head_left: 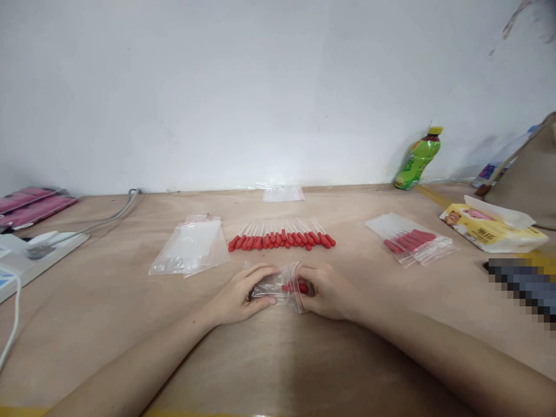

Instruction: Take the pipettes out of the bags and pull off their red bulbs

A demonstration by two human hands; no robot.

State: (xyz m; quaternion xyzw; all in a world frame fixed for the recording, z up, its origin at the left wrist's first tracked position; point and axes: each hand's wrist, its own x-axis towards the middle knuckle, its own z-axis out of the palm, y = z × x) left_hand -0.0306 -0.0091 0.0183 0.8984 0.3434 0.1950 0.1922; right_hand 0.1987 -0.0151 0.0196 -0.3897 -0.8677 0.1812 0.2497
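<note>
Between my two hands lies a clear zip bag (284,296) with red-tipped sticks inside. My left hand (247,292) grips the bag's left end, thumb in front and fingers behind. At the bag's zip end my right hand (325,291) is closed round the plastic near the red tips. Just beyond my hands a row of red-tipped white sticks (282,237) lies side by side, red ends toward me. Flat zip bags (189,246) rest to the left of the row. Filled bags of red-tipped sticks (410,238) lie to its right.
A white slip (284,194) lies by the wall. At the right are a green drink bottle (419,159), a yellow tissue pack (490,226), a blurred-out dark object (525,286) and a beige bag (527,174). A power strip (39,258) and pink packets (37,205) are at the left.
</note>
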